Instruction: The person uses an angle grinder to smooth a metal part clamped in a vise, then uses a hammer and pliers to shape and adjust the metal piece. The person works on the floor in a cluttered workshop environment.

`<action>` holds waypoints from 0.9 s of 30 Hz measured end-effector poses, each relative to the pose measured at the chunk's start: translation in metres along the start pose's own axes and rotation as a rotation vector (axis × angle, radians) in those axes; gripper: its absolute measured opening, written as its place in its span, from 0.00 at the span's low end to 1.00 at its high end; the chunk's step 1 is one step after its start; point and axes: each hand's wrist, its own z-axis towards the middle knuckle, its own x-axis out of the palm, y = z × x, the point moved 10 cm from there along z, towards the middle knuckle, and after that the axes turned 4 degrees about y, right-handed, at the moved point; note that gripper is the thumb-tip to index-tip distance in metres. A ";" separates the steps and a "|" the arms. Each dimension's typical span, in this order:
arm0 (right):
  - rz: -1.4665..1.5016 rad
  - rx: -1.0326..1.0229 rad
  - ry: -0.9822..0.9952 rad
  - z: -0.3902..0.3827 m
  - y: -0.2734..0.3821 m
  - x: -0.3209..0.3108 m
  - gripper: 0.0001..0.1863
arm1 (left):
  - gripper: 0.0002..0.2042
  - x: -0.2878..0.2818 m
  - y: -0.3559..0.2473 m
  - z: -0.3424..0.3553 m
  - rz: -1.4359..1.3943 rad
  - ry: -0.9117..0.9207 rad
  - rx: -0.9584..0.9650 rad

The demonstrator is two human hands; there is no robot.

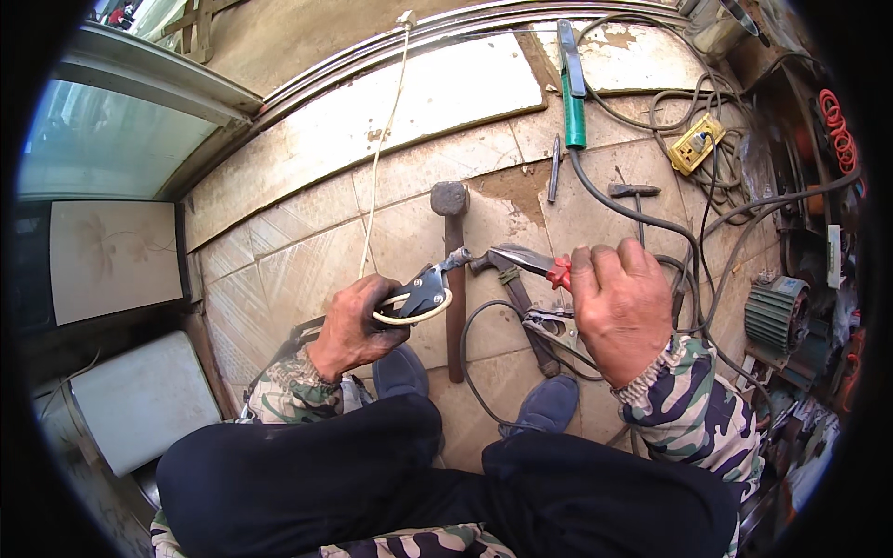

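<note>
Your left hand is wrapped around a black metal clamp-like tool with a cream loop, near the centre of the frame; your right hand grips red-handled pliers, their nose beside the tool's silvery tip (whether they touch, you cannot tell from here). The tool looks stiff, compact and fairly light, probably hard to break; its body offers the surest hold, clear of the tip. The pliers' sleeves should grip well, well back from the nose. Below, a long-handled hammer and a shorter hammer lie close under your work. A pale cord runs from the top of the frame toward your left hand, and a dark cable loops near your shoes, so both could snag.
</note>
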 end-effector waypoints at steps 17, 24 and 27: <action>-0.063 -0.174 0.114 0.036 0.022 -0.012 0.09 | 0.22 0.002 -0.003 0.001 0.006 0.007 0.033; -0.098 -0.204 0.129 0.044 0.022 -0.017 0.08 | 0.22 0.004 -0.001 0.000 0.020 0.025 0.024; -0.094 -0.226 0.129 0.046 0.029 -0.017 0.07 | 0.22 0.003 -0.001 -0.001 0.029 0.014 0.033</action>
